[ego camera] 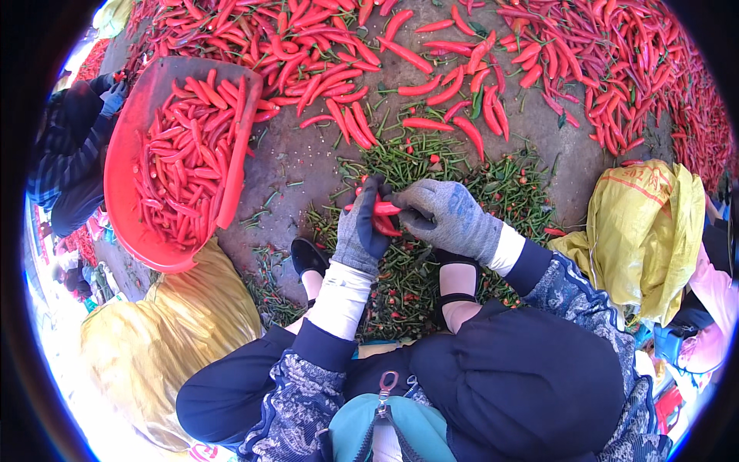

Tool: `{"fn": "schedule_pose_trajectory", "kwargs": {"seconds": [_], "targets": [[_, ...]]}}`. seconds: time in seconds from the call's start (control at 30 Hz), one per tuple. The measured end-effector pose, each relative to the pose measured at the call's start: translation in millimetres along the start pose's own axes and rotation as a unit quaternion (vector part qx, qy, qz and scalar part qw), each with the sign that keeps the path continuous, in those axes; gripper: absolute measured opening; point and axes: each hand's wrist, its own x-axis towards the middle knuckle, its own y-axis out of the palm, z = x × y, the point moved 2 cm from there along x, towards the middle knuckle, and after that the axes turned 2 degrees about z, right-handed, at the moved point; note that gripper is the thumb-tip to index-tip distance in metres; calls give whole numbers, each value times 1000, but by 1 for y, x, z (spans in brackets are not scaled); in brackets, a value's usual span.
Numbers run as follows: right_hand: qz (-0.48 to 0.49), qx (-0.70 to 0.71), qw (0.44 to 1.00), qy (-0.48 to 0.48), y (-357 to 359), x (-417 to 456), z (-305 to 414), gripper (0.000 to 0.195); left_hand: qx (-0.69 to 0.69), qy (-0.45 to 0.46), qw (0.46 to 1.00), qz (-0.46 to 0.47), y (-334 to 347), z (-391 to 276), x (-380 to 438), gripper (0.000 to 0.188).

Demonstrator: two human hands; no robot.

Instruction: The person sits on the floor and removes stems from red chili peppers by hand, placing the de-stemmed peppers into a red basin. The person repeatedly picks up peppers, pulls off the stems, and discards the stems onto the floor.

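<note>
My left hand (362,231), in a grey glove with a dark palm, is closed around a few red chili peppers (385,224). My right hand (447,213), in a grey glove bearing faint blue print, pinches the end of one red pepper (385,208) that sticks out of the left. Both hands meet above a heap of green chili stems (415,289) between my feet, with small red bits mixed in. Left of them, a red plastic scoop (124,219) holds many red peppers (193,156) with their stems off.
Loose red peppers (323,63) spread over the concrete floor (288,173) ahead, with a denser pile (629,75) at right. A filled yellow woven sack (190,312) stands under the scoop; another yellow sack (635,231) lies at right. People (75,150) sit at both sides.
</note>
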Motion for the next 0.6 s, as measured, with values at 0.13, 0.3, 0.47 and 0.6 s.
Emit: {"fn": "schedule_pose_trajectory", "kwargs": {"seconds": [0.13,0.3,0.47,0.6], "targets": [[13,-16,1000,-6,-2,-1,5,18,-17,-63,998,1,-2,3,1,28],[-32,146,982,115,-13,-2,0,19,-32,-184,976,114,4,3,16,32],[-51,-114,980,156,-33,25,-49,28,-119,-160,968,155,1,-9,28,30],[65,-368,927,46,-19,70,-80,36,-23,-102,989,106,0,-10,16,22]]}}
